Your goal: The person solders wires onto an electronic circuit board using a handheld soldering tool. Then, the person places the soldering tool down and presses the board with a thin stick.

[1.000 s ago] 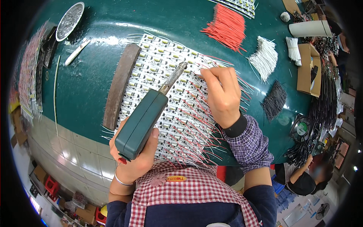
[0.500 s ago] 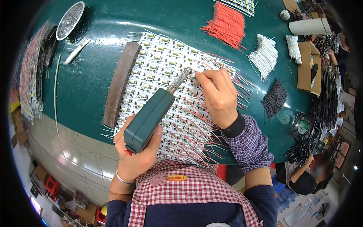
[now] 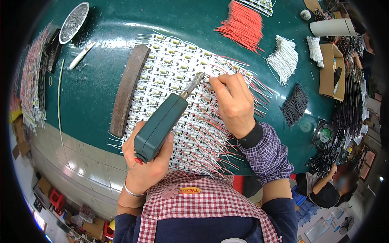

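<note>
My left hand (image 3: 148,172) is wrapped round a dark green soldering gun (image 3: 161,127). Its tip points away and to the right, over a panel of small white circuit boards (image 3: 162,73) with many red and white wires on its right side. Close to that tip, the thumb and forefinger of my right hand (image 3: 234,103) pinch the end of a thin red wire, mostly hidden by the fingers. A rusty brown metal bar (image 3: 129,91) lies along the panel's left edge.
On the green table (image 3: 109,48) lie red wires (image 3: 241,26), white wires (image 3: 283,60) and black wires (image 3: 294,105). At the far left are an oval metal dish (image 3: 75,23) and a white-handled knife (image 3: 82,55). A cardboard box (image 3: 332,73) and a small fan (image 3: 324,135) stand at right; another person (image 3: 330,190) sits beyond.
The soldering gun's rear has shifted very slightly, while its tip stays near the right fingertips. My right hand keeps its pinch in almost the same place.
</note>
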`<control>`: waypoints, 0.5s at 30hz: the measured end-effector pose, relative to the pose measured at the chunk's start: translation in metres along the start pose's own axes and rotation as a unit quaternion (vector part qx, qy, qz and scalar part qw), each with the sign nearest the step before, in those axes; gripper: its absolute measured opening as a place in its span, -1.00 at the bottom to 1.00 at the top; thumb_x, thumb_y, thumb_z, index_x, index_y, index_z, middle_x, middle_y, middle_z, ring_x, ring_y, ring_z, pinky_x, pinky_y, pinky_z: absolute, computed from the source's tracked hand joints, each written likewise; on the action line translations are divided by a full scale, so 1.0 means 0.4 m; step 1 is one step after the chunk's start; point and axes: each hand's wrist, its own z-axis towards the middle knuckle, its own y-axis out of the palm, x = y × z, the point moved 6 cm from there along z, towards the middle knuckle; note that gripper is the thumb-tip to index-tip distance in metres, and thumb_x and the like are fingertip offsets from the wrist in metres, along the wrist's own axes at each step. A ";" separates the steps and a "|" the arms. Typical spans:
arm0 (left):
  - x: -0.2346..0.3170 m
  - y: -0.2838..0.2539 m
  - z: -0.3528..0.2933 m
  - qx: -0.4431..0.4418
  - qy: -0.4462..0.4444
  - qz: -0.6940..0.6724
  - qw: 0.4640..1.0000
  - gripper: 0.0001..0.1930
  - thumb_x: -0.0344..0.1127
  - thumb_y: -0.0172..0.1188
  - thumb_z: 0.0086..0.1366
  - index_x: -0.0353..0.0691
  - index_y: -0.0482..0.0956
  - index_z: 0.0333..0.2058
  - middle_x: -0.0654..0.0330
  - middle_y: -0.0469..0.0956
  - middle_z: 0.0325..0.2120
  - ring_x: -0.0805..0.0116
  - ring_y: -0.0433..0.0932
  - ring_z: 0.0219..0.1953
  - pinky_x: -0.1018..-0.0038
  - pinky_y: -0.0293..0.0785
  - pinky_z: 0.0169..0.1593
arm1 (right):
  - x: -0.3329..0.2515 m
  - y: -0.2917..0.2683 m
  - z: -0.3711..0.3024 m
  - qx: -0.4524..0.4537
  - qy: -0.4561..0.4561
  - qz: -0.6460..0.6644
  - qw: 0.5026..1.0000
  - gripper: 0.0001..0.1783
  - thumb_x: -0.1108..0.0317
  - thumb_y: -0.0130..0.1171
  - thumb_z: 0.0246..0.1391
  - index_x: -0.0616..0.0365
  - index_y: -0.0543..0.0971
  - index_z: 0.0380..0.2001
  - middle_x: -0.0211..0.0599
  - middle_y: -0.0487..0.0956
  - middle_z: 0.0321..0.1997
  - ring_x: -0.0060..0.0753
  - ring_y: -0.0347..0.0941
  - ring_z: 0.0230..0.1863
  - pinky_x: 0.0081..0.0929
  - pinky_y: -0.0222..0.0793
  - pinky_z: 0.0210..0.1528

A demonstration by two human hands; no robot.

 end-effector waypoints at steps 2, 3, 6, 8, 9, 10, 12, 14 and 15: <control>0.011 -0.001 0.002 -0.013 0.023 0.038 0.999 -0.83 -0.59 0.34 0.11 -0.42 0.64 -0.28 0.09 0.58 -0.41 0.40 0.57 -0.49 0.51 0.43 -0.41 | 0.001 0.000 0.001 0.002 -0.001 0.000 1.000 -0.66 0.61 0.23 -0.17 0.33 0.60 -0.21 -0.22 0.48 -0.28 -0.21 0.45 -0.29 -0.36 0.43 -0.35; 0.011 -0.001 0.002 -0.013 0.024 0.038 0.999 -0.83 -0.59 0.34 0.11 -0.42 0.64 -0.28 0.09 0.58 -0.41 0.40 0.57 -0.49 0.51 0.43 -0.41 | 0.001 -0.001 0.001 0.004 -0.003 0.001 1.000 -0.66 0.61 0.23 -0.17 0.33 0.60 -0.21 -0.21 0.48 -0.28 -0.21 0.45 -0.29 -0.36 0.43 -0.35; 0.017 -0.005 -0.003 -0.002 0.038 0.027 0.999 -0.83 -0.60 0.34 0.10 -0.41 0.65 -0.28 0.08 0.58 -0.41 0.38 0.56 -0.49 0.50 0.44 -0.42 | 0.000 0.000 0.000 0.004 0.000 0.004 1.000 -0.67 0.62 0.23 -0.17 0.32 0.60 -0.21 -0.22 0.48 -0.28 -0.22 0.45 -0.29 -0.36 0.43 -0.36; 0.017 -0.011 -0.008 0.006 0.021 0.012 1.000 -0.83 -0.60 0.34 0.10 -0.41 0.65 -0.29 0.07 0.58 -0.41 0.38 0.56 -0.50 0.49 0.43 -0.42 | -0.002 -0.001 0.000 0.006 0.000 0.005 1.000 -0.67 0.62 0.23 -0.17 0.32 0.60 -0.22 -0.22 0.48 -0.28 -0.22 0.45 -0.29 -0.36 0.43 -0.36; 0.015 -0.010 -0.007 0.005 0.020 0.012 1.000 -0.83 -0.60 0.34 0.10 -0.41 0.65 -0.29 0.07 0.58 -0.41 0.38 0.56 -0.50 0.49 0.43 -0.42 | 0.000 -0.001 0.000 0.005 0.002 0.005 1.000 -0.67 0.62 0.24 -0.17 0.32 0.60 -0.22 -0.22 0.48 -0.28 -0.22 0.45 -0.29 -0.36 0.43 -0.36; 0.013 -0.009 -0.006 0.005 0.022 0.010 1.000 -0.84 -0.60 0.34 0.10 -0.40 0.65 -0.29 0.08 0.58 -0.41 0.38 0.56 -0.50 0.49 0.43 -0.42 | 0.001 0.001 0.000 0.005 0.002 0.005 1.000 -0.67 0.62 0.24 -0.17 0.32 0.60 -0.22 -0.22 0.48 -0.28 -0.22 0.45 -0.29 -0.36 0.43 -0.36; 0.013 -0.008 -0.002 0.006 0.025 0.008 1.000 -0.84 -0.60 0.34 0.10 -0.40 0.65 -0.29 0.08 0.58 -0.42 0.39 0.56 -0.50 0.49 0.43 -0.42 | 0.002 0.001 0.000 0.007 0.002 0.005 1.000 -0.67 0.62 0.24 -0.17 0.32 0.60 -0.22 -0.22 0.49 -0.28 -0.22 0.45 -0.30 -0.36 0.43 -0.37; 0.017 0.000 0.004 -0.002 0.027 0.021 0.999 -0.84 -0.60 0.34 0.10 -0.41 0.64 -0.29 0.10 0.58 -0.43 0.39 0.57 -0.50 0.50 0.43 -0.42 | 0.002 -0.001 0.001 0.006 0.001 0.004 1.000 -0.67 0.61 0.24 -0.17 0.32 0.60 -0.22 -0.22 0.49 -0.28 -0.22 0.45 -0.30 -0.36 0.43 -0.36; 0.017 0.002 0.002 -0.002 0.027 0.021 0.999 -0.84 -0.60 0.34 0.10 -0.41 0.64 -0.29 0.10 0.58 -0.43 0.39 0.57 -0.50 0.50 0.43 -0.42 | 0.002 0.000 0.000 0.005 0.001 0.004 1.000 -0.67 0.61 0.24 -0.17 0.32 0.60 -0.22 -0.22 0.49 -0.28 -0.22 0.45 -0.29 -0.36 0.42 -0.36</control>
